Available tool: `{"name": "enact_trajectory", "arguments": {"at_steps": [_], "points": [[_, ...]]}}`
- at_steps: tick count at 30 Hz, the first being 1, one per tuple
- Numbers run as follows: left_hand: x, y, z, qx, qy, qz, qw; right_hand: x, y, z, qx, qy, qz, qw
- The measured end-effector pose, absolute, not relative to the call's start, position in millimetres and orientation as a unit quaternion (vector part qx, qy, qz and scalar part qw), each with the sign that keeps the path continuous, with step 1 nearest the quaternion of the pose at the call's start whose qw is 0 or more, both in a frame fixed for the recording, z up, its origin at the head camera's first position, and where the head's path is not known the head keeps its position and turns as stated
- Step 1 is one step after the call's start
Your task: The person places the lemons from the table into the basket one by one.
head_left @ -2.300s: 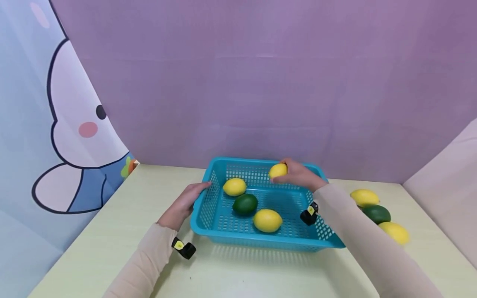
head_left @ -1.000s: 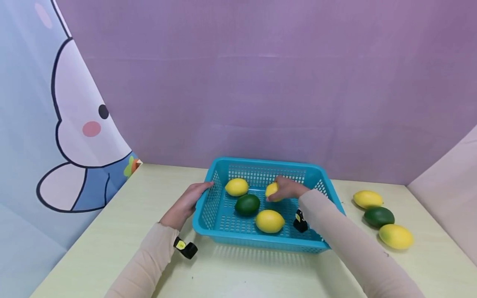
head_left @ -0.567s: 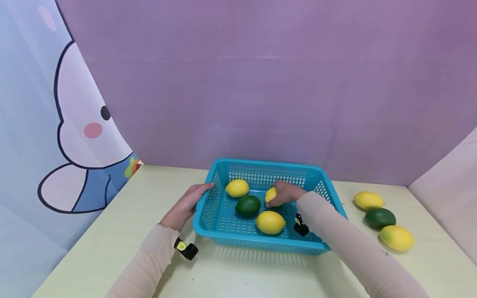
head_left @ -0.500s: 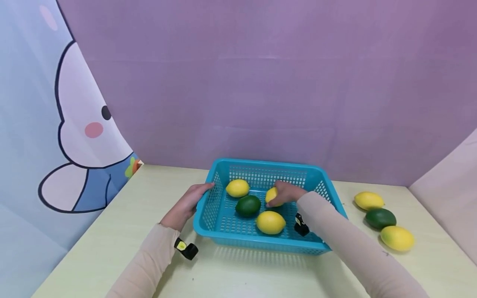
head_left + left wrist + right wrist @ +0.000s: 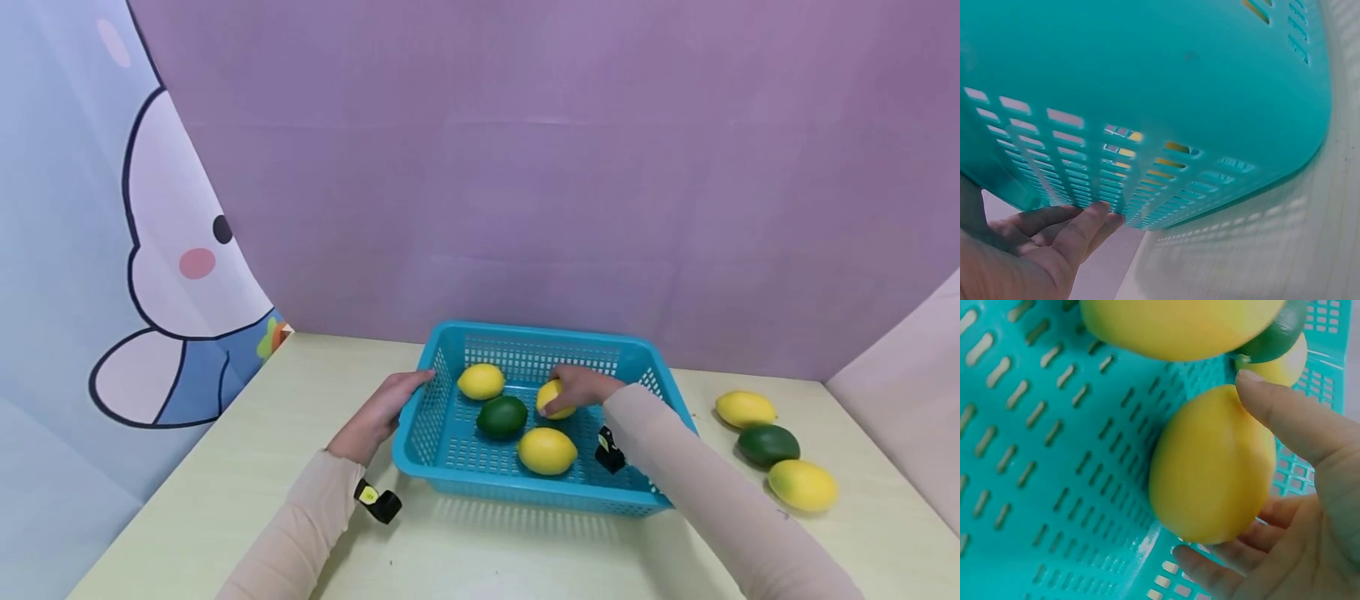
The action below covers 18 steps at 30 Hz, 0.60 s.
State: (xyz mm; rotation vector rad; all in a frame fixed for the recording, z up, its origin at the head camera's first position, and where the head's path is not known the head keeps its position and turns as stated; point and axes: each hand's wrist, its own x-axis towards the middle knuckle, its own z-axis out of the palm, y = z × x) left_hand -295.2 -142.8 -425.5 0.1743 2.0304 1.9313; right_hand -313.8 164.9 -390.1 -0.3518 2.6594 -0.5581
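Note:
A blue plastic basket (image 5: 525, 492) with slotted walls stands on the table. My left hand (image 5: 378, 412) rests at its left wall, fingertips at the rim; in the left wrist view the fingers (image 5: 1079, 231) lie straight against the slotted side. My right hand (image 5: 588, 387) is inside the basket around a lemon (image 5: 1210, 469) that sits on the basket floor. Its thumb is straight at the lemon's edge and its fingers lie loosely behind it. Two other lemons, one at the back left (image 5: 481, 382) and one in front (image 5: 547, 451), and a dark green fruit (image 5: 502, 417) lie beside it.
To the right of the basket, a lemon (image 5: 746, 409), a dark green fruit (image 5: 768, 445) and another yellow lemon (image 5: 802, 486) lie in a row on the pale table (image 5: 442, 558). A purple cloth (image 5: 480, 167) hangs behind the table.
My right hand has lowered the lemon from above the basket's back right onto its floor, and its fingers have loosened, showing more of the lemon. My left hand has stayed at the basket's left wall.

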Motion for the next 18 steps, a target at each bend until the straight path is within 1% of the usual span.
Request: {"name": "enact_trajectory", "arguments": {"at_steps": [8, 18], "points": [[-296.6, -143.8, -422.8, 0.062, 0.717, 0.674, 0.169, -317.3, 171.3, -373.4, -0.139, 0.942, -0.213, 0.220], [-295.6, -141.9, -422.7, 0.050, 0.719, 0.672, 0.170, -323.1, 194.0, -350.5, -0.194, 0.910, -0.276, 0.241]]}}
